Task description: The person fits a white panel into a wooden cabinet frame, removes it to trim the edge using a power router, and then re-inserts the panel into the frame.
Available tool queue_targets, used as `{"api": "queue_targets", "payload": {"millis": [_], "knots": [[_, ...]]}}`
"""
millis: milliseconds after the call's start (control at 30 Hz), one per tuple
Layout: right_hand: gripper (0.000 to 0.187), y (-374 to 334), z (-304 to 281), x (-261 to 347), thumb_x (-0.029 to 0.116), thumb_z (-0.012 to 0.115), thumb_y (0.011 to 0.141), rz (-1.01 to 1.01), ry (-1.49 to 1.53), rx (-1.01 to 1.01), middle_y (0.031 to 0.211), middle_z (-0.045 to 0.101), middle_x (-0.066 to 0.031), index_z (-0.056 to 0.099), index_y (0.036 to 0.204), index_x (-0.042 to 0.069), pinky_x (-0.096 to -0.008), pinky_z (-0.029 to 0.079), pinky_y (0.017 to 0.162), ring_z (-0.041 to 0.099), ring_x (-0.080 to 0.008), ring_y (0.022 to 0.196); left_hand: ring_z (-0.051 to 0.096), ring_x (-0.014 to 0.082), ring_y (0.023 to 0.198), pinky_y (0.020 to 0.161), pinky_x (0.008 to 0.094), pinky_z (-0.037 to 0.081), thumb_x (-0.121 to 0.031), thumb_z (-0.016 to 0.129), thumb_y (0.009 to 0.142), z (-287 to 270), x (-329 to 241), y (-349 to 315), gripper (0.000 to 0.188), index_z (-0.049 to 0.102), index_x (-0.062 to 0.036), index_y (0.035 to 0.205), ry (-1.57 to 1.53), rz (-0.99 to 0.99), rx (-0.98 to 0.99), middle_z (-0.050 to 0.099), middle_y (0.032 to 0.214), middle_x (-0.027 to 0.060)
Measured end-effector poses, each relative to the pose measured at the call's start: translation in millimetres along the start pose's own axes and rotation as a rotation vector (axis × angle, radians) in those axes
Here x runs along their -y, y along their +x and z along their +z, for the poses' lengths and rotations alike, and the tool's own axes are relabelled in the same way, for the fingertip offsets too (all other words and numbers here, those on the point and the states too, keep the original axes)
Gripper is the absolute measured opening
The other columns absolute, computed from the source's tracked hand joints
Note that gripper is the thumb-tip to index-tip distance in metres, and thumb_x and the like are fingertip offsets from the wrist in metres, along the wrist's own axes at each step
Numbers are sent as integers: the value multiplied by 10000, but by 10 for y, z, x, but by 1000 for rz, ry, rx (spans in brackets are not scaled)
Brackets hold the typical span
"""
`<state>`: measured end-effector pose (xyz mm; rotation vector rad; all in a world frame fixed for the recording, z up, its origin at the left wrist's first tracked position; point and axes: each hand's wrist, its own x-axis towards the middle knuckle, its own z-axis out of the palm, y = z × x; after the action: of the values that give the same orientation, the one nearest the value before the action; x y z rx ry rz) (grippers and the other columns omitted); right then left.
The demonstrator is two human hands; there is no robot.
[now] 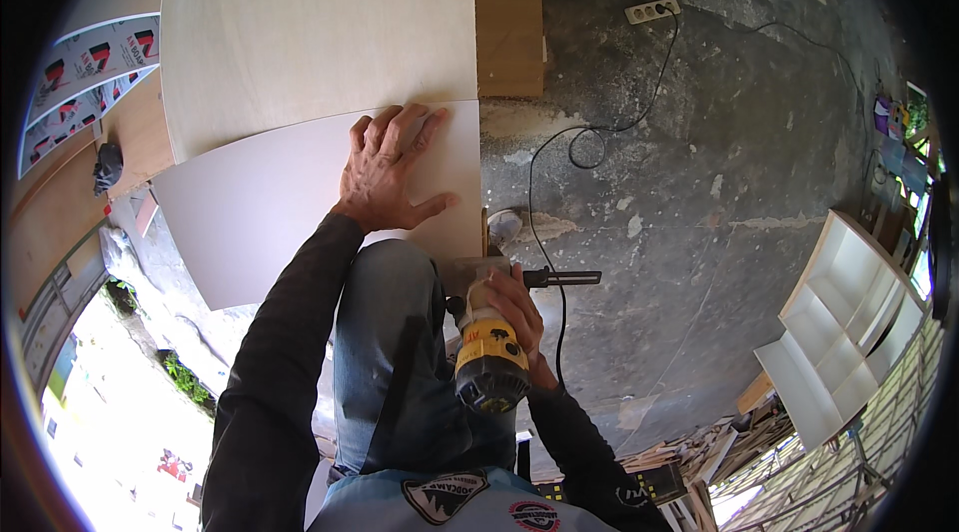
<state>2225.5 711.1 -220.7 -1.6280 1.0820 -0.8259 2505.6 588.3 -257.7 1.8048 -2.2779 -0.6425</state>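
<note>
My left hand [388,167] presses flat on a white sheet [265,197], fingers spread, near its far right corner. The sheet lies over a larger pale wooden panel [320,22]. At the sheet's near right corner, my right hand [514,307] is wrapped round a yellow and black trim router [489,357]. The router is tilted, its motor end toward me. A black slotted bar [564,278] sticks out to the right from its base. Its bit is hidden from view. My bent knee [395,277] is against the sheet's near edge.
A black cord [531,192] loops over the concrete floor [689,152] to a white power strip [652,10]. A brown board [509,12] borders the panel on the right. A white shelf unit [844,322] and scrap wood [739,447] are at the right.
</note>
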Motion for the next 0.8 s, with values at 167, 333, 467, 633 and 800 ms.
{"api": "queue_targets", "payload": {"millis": [167, 333, 467, 633, 800], "knots": [[477, 73, 1, -16, 140, 827, 806, 12, -6, 6, 1328, 645, -235, 615, 1216, 20, -630, 328, 1190, 617, -417, 1270, 361, 367, 1404, 1151, 581, 267, -587, 728, 821, 4, 9, -5, 944, 384, -179, 1600, 15, 11, -13, 380, 1543, 126], [477, 197, 3, -53, 132, 825, 803, -5, -5, 0, 1338, 642, -235, 622, 1218, 15, -623, 325, 1195, 618, -415, 1271, 387, 392, 1362, 1118, 576, 283, -412, 705, 892, 20, 31, -7, 799, 410, -131, 1580, 16, 46, -36, 405, 1519, 140], [487, 307, -2, -65, 136, 822, 804, 4, -4, -1, 1340, 643, -231, 619, 1230, 14, -620, 321, 1198, 621, -409, 1272, 389, 377, 1373, 1123, 565, 284, -343, 659, 937, 30, 34, -2, 715, 424, -107, 1570, -8, 51, -51, 404, 1536, 132], [508, 443, 14, -81, 147, 819, 809, -22, -16, -3, 1352, 641, -215, 608, 1253, 19, -622, 314, 1200, 615, -404, 1280, 394, 358, 1381, 1132, 555, 282, -297, 628, 959, 20, 46, -21, 657, 446, -83, 1553, -17, 42, -58, 412, 1539, 126], [501, 554, -3, -130, 156, 813, 816, -17, -37, 2, 1352, 638, -212, 606, 1251, 22, -627, 315, 1197, 613, -402, 1281, 416, 351, 1378, 1139, 534, 290, -243, 606, 961, 30, 35, -5, 609, 474, -59, 1527, -43, 25, -50, 439, 1522, 133]]}}
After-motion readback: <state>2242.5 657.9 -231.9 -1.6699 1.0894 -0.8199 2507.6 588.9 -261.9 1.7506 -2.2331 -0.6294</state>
